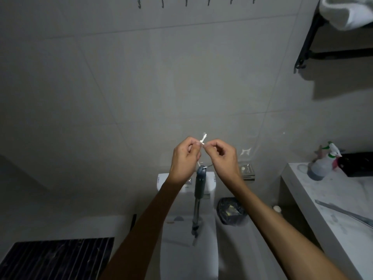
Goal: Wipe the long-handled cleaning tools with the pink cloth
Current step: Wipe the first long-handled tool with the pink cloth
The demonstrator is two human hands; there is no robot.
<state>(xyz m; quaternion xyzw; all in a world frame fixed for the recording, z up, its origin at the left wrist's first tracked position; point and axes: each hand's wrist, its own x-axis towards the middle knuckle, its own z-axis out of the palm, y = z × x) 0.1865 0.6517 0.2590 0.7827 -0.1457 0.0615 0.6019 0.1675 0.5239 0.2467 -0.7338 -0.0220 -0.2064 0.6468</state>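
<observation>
A dim, grey-tiled bathroom is seen from above, with two bare forearms reaching forward to the middle of the view. The left hand (184, 158) and the right hand (223, 156) are raised close together in front of the wall. A thin white string loop (202, 139) is pinched between them: the left grip is closed on it with thumb and forefinger, and the right grip is closed on it in the same way, the other fingers curled.

From the string, a long-handled cleaning tool (198, 199) hangs straight down between the wrists. Its dark grey handle top is seen just below the hands, and a shiny metal shaft continues below it. The lower end is blurred and cannot be made out. Behind the tool, a white toilet (187, 249) is seen, with its cistern against the wall.

A bin lined with a dark bag (231, 211) stands on the floor just right of the toilet. Further right, a pale marble counter (327, 199) carries a spray bottle (323, 164). A black wall shelf (323, 47) holding a white towel (347, 11) is mounted at the upper right. A row of hooks (185, 1) runs along the top edge. A dark slatted floor grate (56, 257) lies at the lower left.
</observation>
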